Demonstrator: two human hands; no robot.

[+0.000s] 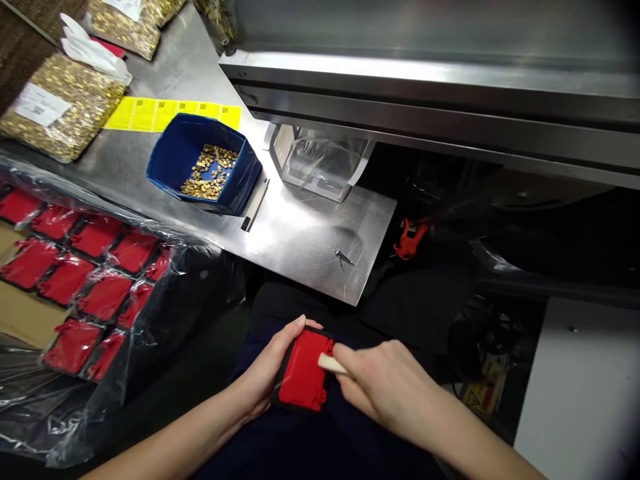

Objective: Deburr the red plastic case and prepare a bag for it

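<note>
My left hand (269, 369) is closed around the left edge of a red plastic part with a black rim (303, 369), held over my lap. Small red hinge-like lugs run along the part's right side. Pinched in my right hand (383, 383) is a cream-coloured flat stick (332, 364), perhaps a scraper; its tip lies over the red face near the upper lug. The rest of the stick is hidden inside my fingers.
A blue bin (200, 163) with small brass pieces stands on the metal table (310, 233), near a clear-fronted tray (320, 163) and nail clippers (343, 258). Bags of brass pieces (65, 107) lie upper left. Several red parts (103, 293) fill a plastic-lined box. A metal machine edge (425, 87) overhangs.
</note>
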